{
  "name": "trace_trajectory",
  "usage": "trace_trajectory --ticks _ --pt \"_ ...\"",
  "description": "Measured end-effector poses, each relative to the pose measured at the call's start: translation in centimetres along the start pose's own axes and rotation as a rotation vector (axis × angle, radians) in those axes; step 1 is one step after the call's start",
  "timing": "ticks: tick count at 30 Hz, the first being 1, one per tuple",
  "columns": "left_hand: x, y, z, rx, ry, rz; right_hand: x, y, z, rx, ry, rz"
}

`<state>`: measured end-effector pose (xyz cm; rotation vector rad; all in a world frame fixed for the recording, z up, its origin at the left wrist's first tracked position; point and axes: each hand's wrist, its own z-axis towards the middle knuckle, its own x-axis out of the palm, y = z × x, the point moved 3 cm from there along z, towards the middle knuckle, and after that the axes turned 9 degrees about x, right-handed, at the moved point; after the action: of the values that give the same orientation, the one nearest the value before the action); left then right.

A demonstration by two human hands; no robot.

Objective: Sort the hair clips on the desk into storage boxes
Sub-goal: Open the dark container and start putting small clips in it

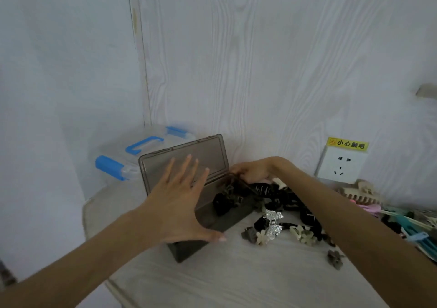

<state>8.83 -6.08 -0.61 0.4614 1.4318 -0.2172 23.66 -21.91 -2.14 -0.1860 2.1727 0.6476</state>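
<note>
- Two hands: the left hand (179, 203), fingers spread, lies over the open grey storage box (189, 248).
- The right hand (253, 171) grips a brown hair clip (230, 182) over the box.
- More hair clips (283, 225) litter the worktop (236, 284) beside it.

Under the spread left hand (183, 203) stands a smoky grey translucent plastic box (208, 222), smooth, its raised lid faintly glossy. Behind that hand sits a clear plastic storage case with glossy blue plastic handle and latches (142, 151). Just below the right hand (254, 171) lie shiny black plastic claw clips (262, 189) and a glittering silver bow clip (273, 225). The pale wood-grain desk top (236, 279) and the white wood-grain wall panel (283, 71) look matt.
</note>
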Motion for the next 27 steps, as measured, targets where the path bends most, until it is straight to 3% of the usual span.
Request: trace_trajectory --ticks 4,8,16,20,23,27 --pt "0.1 0.5 0.3 0.051 0.021 0.052 0.1 -0.2 -1.1 0.047 -0.090 -0.148" --pt "0.0 0.0 0.3 0.137 0.039 0.061 1.1 -1.3 -3.3 0.074 -0.212 -0.108" --pt "0.0 -0.5 1.8 0.028 0.079 -0.042 1.9 -4.2 -7.8 0.214 -0.377 0.002" --pt "0.2 -0.9 4.2 0.049 0.071 -0.096 1.9 -6.3 -8.3 0.302 -0.516 0.193" --pt "0.6 -0.9 6.3 0.142 0.087 -0.144 2.2 -6.9 -8.7 0.236 -0.595 0.434" --pt "1.0 -0.3 9.2 0.219 0.024 -0.172 2.1 -7.7 -9.6 0.202 -0.831 0.708"
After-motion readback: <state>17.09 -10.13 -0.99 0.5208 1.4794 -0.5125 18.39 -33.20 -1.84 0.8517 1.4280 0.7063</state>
